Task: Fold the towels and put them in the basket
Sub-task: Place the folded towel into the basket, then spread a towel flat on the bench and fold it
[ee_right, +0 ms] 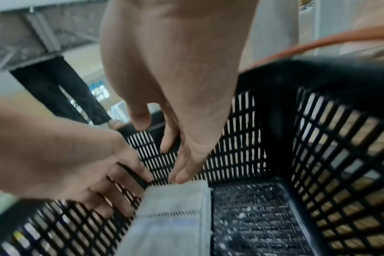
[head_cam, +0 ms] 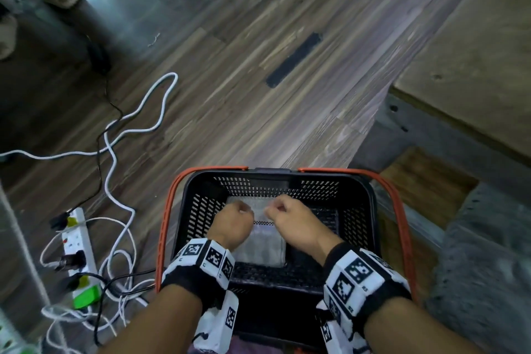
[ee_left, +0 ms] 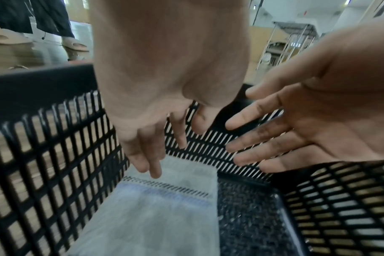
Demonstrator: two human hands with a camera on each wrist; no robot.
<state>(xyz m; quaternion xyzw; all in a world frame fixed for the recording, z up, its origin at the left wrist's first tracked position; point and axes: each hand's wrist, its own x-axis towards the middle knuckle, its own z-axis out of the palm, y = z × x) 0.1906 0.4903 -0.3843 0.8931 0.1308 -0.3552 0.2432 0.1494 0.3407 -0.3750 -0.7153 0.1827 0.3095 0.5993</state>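
Both hands inside the black slotted plastic basket w/ orange handles (head_cam: 370,204): left hand (head_cam: 233,222) and right hand (head_cam: 290,217) hold nothing, fingers straight. Folded pale grey towel w/ stitched band (ee_left: 164,204) lies flat on basket floor, left side. Prob. soft, light, limp; best pinched at folded edges.

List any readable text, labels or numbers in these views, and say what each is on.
No words or numbers can be read.
Wrist bands: black-and-white square code markers only, and tiny characters beside them are too small to read.
Power strip: no legible marking.
Towel and basket: no print visible.
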